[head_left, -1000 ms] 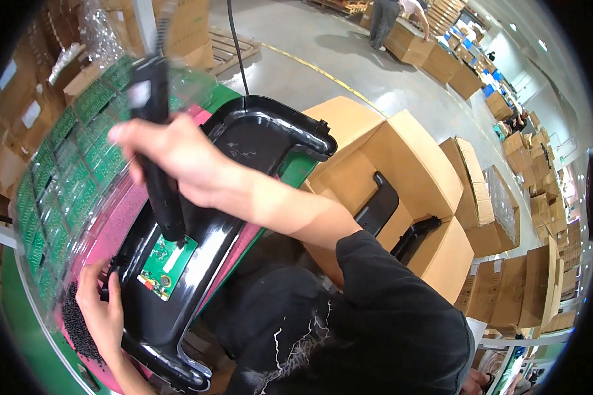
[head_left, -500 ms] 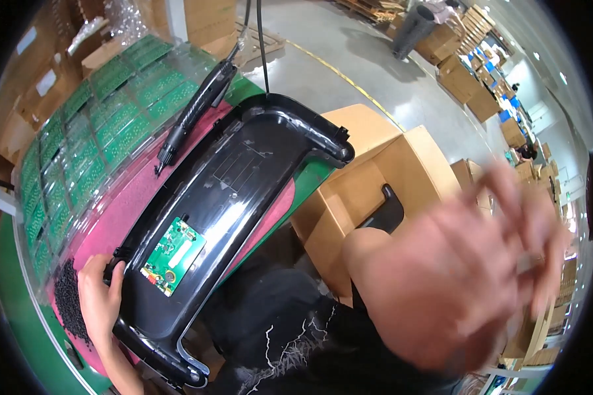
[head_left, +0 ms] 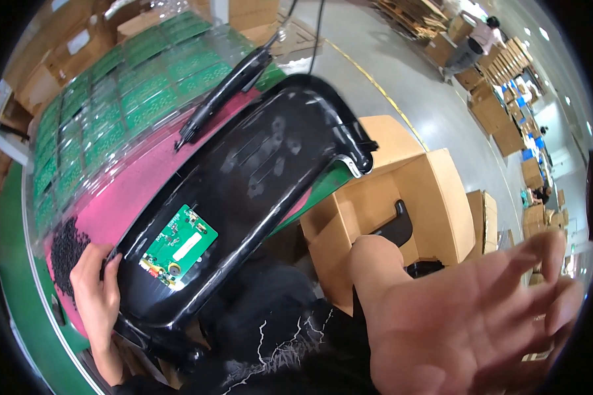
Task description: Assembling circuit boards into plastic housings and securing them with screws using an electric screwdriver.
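Observation:
A long black plastic housing with raised, rounded rims lies slantwise across the bench, tilted a little. Inside its near left end sits a green circuit board with a white strip. My left hand is closed on the housing's left edge, thumb on the rim and fingers outside. Close to the camera at lower right, my right hand is held up with fingers apart and nothing in it. It is in front of part of an open cardboard box. Beyond the housing lies a black electric screwdriver with a cable.
A pink mat lies under the housing, with a heap of small black screws at its left. Clear trays of green circuit boards stand behind. In the box is a black curved part. A person bends over cartons farther off.
The view has shifted. My right hand, blurred before, is steadier and lower with its fingers spread. The housing has tilted; a light bracket now shows at its right end. My left hand keeps its grip.

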{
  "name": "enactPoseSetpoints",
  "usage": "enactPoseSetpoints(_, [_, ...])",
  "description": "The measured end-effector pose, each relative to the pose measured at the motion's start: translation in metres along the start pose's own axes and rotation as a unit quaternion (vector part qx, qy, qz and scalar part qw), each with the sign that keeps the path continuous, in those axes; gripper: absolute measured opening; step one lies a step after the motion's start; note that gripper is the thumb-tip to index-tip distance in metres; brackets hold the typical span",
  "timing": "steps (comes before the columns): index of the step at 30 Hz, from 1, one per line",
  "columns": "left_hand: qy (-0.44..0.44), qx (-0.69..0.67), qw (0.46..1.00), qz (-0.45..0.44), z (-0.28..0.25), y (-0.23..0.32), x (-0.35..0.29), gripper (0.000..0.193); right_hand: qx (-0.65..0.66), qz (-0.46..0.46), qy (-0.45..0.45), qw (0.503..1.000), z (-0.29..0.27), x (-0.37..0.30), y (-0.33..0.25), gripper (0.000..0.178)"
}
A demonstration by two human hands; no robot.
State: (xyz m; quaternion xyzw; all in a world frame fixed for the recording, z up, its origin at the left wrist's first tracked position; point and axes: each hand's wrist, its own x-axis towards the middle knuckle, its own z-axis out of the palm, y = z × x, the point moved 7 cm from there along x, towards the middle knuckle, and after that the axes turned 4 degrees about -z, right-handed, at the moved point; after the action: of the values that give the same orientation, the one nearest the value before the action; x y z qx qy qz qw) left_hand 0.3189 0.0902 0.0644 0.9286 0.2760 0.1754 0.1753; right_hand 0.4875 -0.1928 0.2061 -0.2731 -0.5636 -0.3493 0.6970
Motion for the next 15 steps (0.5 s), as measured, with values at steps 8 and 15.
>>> enactPoseSetpoints(8, [0.435, -0.102, 0.868, -0.217, -0.109, -0.103, -0.16, 0.027, -0.027, 0.095, -0.02, 0.995, 0.025, -0.016, 0.017, 0.016])
enactPoseSetpoints(15, [0.6, -0.28, 0.685, -0.305, -0.162, -0.199, -0.323, 0.036, 0.025, 0.222, -0.022, 0.975, 0.024, -0.045, 0.046, 0.025])
